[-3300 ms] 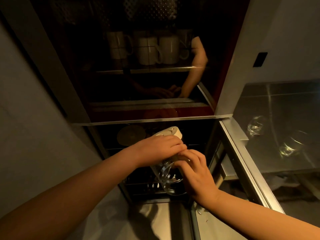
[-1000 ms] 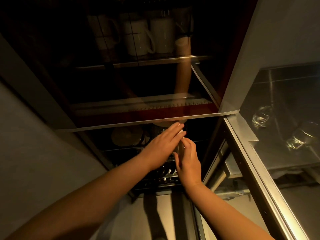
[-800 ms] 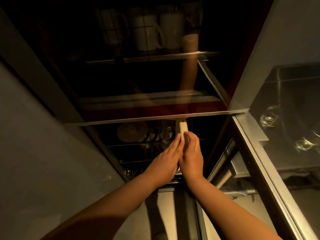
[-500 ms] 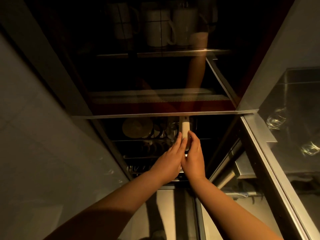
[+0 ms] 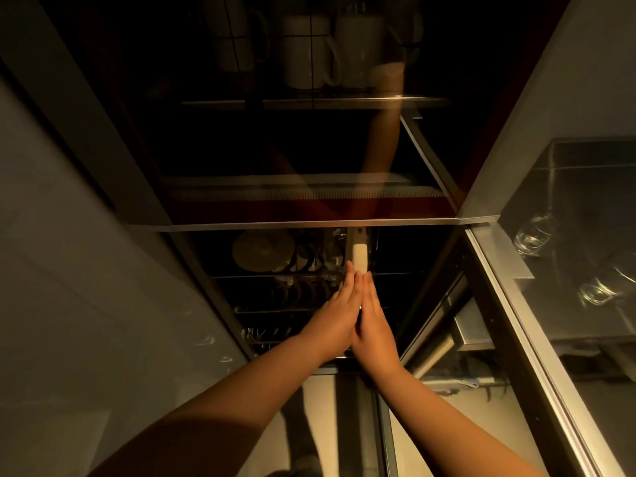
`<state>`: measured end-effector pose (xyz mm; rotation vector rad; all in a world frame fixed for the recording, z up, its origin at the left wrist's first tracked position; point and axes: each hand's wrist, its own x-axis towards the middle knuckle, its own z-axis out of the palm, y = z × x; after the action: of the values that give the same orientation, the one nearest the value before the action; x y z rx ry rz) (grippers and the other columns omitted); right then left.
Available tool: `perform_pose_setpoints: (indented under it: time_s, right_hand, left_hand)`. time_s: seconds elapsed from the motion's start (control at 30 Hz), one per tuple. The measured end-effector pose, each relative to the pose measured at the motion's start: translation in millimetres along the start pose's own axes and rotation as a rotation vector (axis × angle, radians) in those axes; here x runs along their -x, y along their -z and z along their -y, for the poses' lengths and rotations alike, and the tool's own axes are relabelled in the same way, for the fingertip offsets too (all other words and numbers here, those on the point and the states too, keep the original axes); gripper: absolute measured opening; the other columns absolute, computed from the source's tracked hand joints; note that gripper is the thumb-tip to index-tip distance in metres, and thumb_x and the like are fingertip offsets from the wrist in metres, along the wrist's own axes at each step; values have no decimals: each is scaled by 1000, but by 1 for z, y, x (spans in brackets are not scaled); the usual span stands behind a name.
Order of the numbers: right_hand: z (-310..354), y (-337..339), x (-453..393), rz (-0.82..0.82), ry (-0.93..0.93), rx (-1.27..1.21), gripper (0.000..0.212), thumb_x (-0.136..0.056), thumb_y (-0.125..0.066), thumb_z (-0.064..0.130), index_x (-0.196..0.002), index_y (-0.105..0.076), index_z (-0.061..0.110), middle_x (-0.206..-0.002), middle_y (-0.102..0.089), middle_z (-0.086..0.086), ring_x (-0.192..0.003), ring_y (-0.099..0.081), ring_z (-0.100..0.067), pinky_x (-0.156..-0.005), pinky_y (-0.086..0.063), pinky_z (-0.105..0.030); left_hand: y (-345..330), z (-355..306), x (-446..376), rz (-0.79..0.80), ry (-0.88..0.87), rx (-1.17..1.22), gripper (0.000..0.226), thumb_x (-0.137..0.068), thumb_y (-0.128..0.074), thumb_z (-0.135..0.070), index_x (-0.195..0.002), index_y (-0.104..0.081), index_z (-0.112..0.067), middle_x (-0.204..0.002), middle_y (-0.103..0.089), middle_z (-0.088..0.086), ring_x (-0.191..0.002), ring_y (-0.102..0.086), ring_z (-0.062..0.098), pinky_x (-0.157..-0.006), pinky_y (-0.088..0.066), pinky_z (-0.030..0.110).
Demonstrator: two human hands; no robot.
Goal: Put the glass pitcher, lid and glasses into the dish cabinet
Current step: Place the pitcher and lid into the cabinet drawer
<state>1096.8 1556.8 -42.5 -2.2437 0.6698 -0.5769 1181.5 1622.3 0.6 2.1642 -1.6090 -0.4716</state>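
Observation:
In the head view the dish cabinet [image 5: 309, 222] stands open, and its lower wire rack [image 5: 275, 309] holds dishes. The glass pitcher [image 5: 333, 251] sits deep in that rack, with its cream lid [image 5: 358, 256] seen edge-on just right of the glass. My left hand [image 5: 339, 318] and my right hand [image 5: 373, 321] lie side by side with straight fingers, and their fingertips touch the lid's lower end. Two glasses [image 5: 533, 232] [image 5: 599, 290] stand on the steel counter at the right, away from both hands.
A round plate [image 5: 263, 251] and several dish rims fill the rack left of the pitcher. White mugs [image 5: 309, 53] show on the dark upper shelf behind glass. A steel counter edge [image 5: 509, 304] runs along the right, and a grey wall [image 5: 69, 270] closes the left.
Both hands held the pitcher in front of the rack 3.3 s ago. It now sits inside, and the hands have flattened together and slid forward against the lid.

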Motion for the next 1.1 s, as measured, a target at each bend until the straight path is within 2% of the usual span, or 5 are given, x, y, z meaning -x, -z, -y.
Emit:
perform_pose_setpoints:
  time_s: [0.13,0.33,0.57,0.93,1.1]
  right_hand:
    - [-8,5,-7,37,-7,18,83,-92,-59,18,-151,0,21,-157,4,8,-141,-5,1,-103,-12,1]
    - [-9,9,-20,63,-15,31,81,-92,-57,19,-151,-1,22,-156,4,9,-135,-5,7,-92,-12,9]
    - [-11,5,-35,69,9,94,80,-93,-54,18,-148,4,23,-155,6,7,-140,-2,-2,-111,-19,-17]
    - [-18,3,-51,132,-16,215,70,-92,-51,7,-150,-12,14,-157,-9,-4,-139,-5,-4,-107,-10,-11]
    - [-20,4,-50,145,-18,245,74,-91,-53,9,-150,-9,15,-157,-5,-3,-136,-1,-2,-109,-10,-12]
  left_hand:
    - [0,0,-8,-4,39,77,87,-96,-45,-2,-138,27,-27,-146,40,-8,-145,-7,19,-113,-25,26]
    - [-2,3,-21,29,67,103,86,-96,-45,-1,-146,22,-22,-144,42,-8,-145,0,17,-117,-20,32]
    - [8,11,-32,50,75,-10,80,-95,-43,2,-148,16,-14,-154,25,6,-145,6,18,-116,-8,26]
    - [14,29,-41,168,95,-129,83,-89,-43,8,-150,10,-14,-158,12,8,-145,6,18,-117,-5,31]
    - [16,30,-41,199,79,-149,81,-91,-43,4,-150,10,-14,-158,12,8,-145,7,19,-119,-8,35]
